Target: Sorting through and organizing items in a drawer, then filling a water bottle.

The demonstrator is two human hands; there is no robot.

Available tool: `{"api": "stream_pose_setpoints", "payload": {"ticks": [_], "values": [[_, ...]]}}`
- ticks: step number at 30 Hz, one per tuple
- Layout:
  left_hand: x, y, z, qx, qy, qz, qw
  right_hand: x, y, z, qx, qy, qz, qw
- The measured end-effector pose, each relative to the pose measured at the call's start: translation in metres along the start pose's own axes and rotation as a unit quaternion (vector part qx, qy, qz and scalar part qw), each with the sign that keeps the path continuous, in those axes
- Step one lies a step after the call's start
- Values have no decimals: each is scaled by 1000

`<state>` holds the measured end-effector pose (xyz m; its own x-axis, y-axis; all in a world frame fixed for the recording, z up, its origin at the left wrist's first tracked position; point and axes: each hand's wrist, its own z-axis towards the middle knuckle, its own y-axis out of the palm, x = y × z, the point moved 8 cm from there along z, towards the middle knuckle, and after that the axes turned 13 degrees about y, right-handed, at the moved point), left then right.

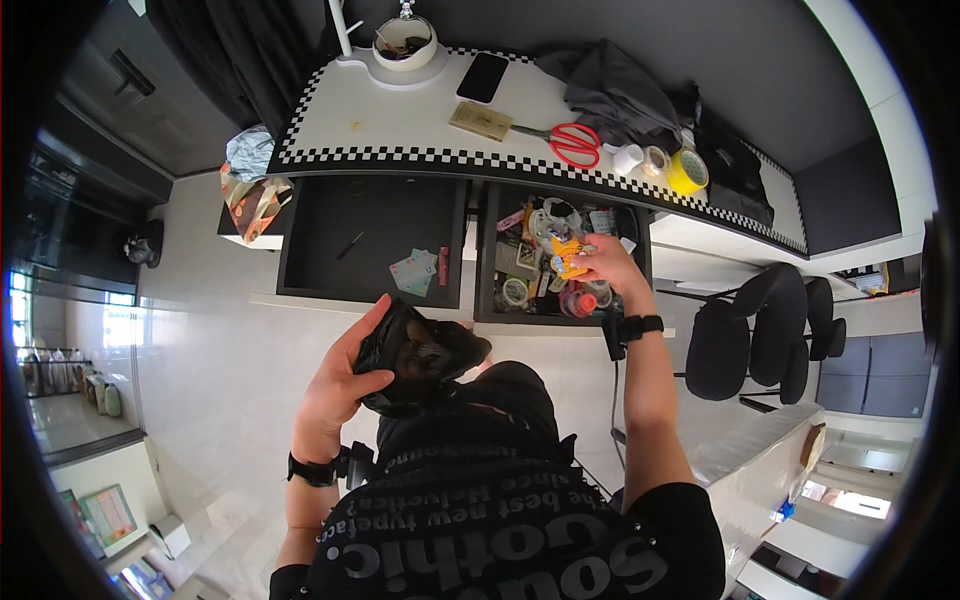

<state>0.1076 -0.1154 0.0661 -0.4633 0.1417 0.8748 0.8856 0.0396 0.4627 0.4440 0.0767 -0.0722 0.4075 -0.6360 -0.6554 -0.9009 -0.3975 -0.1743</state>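
My left hand [349, 371] grips a black plastic bag [427, 352], its mouth spread and its inside dark. Over the right drawer [484, 259], my right hand [611, 266] pinches a small flat orange item with a cartoon face [568, 259]. That drawer is crowded with small things, among them a coiled white cable [551, 221], a roll of clear tape [515, 291] and a bottle with a red-pink cap [581, 302]. To the left, a second open drawer [330, 262] holds several cards [414, 271], a slim red box [443, 266] and a thin dark stick [350, 245].
Along the checker-edged tabletop [405, 127] lie a phone [483, 78], a gold box [481, 121], red-handled scissors [574, 145], yellow tape [687, 171] and dark cloth [622, 94]. A white bowl [405, 56] stands at the back. Black chairs [716, 349] are at the right; a patterned bag [253, 202] sits left.
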Motion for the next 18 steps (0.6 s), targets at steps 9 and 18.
{"api": "stream_pose_setpoints", "payload": {"ticks": [9, 18], "values": [[-1, -4, 6, -37, -26, 2, 999, -17, 30, -70, -23, -85, 128, 988], [-3, -5, 6, -54, -39, -5, 998, -28, 40, -99, 41, -157, 148, 975]]}}
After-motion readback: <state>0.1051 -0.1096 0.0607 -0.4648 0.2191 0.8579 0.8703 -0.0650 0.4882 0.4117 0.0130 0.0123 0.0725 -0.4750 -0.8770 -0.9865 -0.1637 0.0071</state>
